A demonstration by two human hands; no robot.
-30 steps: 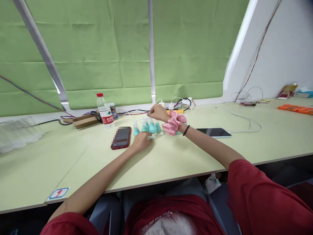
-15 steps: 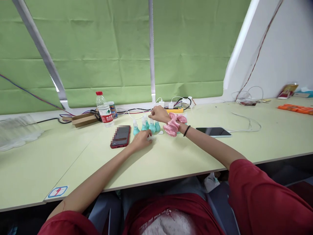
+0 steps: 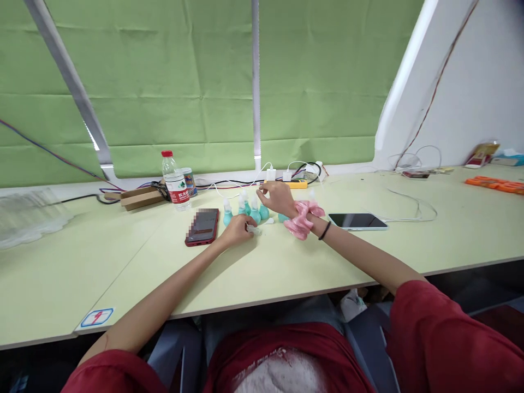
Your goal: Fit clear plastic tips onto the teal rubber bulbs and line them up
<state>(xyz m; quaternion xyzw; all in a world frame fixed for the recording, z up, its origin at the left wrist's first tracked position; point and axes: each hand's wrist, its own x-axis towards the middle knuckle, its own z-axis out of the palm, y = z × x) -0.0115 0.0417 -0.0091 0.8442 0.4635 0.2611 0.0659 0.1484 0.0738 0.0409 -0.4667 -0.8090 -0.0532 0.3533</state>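
My left hand [image 3: 236, 231] rests low over the table, its fingers closed around a small clear plastic piece [image 3: 254, 230]. Just behind it stand several teal squeeze bulbs with clear tips, such as the one on the left, a teal bulb [image 3: 227, 218]. My right hand [image 3: 279, 197] hovers beyond the right end of this group, fingers curled together; whatever may be between the fingertips is too small to make out. A small white piece [image 3: 269, 221] lies between the hands. Another teal bulb [image 3: 282, 217] is partly hidden under my right wrist, which wears a pink scrunchie [image 3: 303, 219].
A red-cased phone [image 3: 202, 226] lies left of the bulbs, another phone [image 3: 358, 220] to the right. Behind are a water bottle [image 3: 176, 183], a can [image 3: 189, 182], a cardboard tray [image 3: 141, 198] and a power strip [image 3: 298, 185] with cables. Orange items [image 3: 495, 184] lie far right.
My right hand has drawn back to the right and slightly toward me from above the bulbs, uncovering more of them. My left hand stays nearly in place with the clear piece.
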